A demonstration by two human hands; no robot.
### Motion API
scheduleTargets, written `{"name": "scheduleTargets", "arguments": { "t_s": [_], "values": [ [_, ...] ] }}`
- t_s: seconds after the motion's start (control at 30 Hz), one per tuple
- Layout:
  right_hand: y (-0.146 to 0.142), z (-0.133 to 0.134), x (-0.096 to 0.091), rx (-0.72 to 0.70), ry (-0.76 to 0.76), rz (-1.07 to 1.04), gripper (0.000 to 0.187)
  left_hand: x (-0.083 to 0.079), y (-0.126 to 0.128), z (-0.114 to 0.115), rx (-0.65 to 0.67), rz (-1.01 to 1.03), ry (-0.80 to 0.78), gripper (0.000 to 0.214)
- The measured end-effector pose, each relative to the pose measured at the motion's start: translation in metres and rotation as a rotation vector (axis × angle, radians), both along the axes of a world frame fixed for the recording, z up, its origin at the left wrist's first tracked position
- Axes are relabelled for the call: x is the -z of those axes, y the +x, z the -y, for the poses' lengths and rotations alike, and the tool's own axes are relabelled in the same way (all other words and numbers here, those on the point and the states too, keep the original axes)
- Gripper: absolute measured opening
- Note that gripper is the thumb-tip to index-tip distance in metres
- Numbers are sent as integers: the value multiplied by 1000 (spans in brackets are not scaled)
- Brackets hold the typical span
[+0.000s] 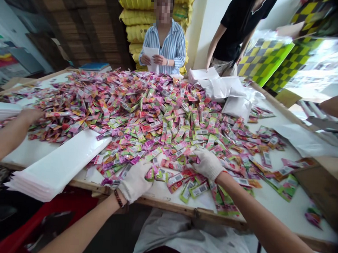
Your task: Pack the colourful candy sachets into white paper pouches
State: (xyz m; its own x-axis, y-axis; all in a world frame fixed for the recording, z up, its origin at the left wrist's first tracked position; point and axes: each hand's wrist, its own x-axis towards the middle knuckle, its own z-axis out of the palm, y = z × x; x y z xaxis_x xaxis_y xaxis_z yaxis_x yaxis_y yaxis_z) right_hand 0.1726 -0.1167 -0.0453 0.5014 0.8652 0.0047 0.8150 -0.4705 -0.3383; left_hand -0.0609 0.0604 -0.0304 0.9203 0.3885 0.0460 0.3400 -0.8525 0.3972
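Note:
A broad heap of small printed sachets [163,130], pink, green and purple, covers the table. My left hand [136,180], in a white knit glove, is at the near edge of the heap. Its fingers curl around a few sachets [149,174]. My right hand [208,164], gloved too, reaches into the heap from the right with its fingers bent. Whatever lies under those fingertips is hidden. Between both hands lie loose sachets [175,178] on the white tabletop. To the left of my left hand rests a stack of flat white bags [63,164], overhanging the table edge.
Another person's arm [14,133] reaches in from the left. Across the table one person [164,48] holds white bags; another [240,29] stands by filled white bags [226,88]. A cardboard box [323,181] sits at right. A wooden rim [160,203] borders the table.

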Motion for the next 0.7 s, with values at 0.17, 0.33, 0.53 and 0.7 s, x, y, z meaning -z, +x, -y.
{"name": "scheduleTargets", "arguments": {
  "t_s": [0.17, 0.33, 0.53, 0.7],
  "values": [
    [-10, 15, -15, -156, 175, -166, 41, 1, 0, -18, 102, 134, -17, 42],
    [-41, -1, -14, -403, -89, 71, 39, 19, 32, -13, 346, -107, 46, 34],
    [-45, -11, -14, -426, -192, 108, 35, 9, 43, -7, 436, -145, 226, 15],
    [-20, 13, -30, -263, 73, -79, 24, -19, 33, -21, 340, -16, 114, 13]
  ]
}}
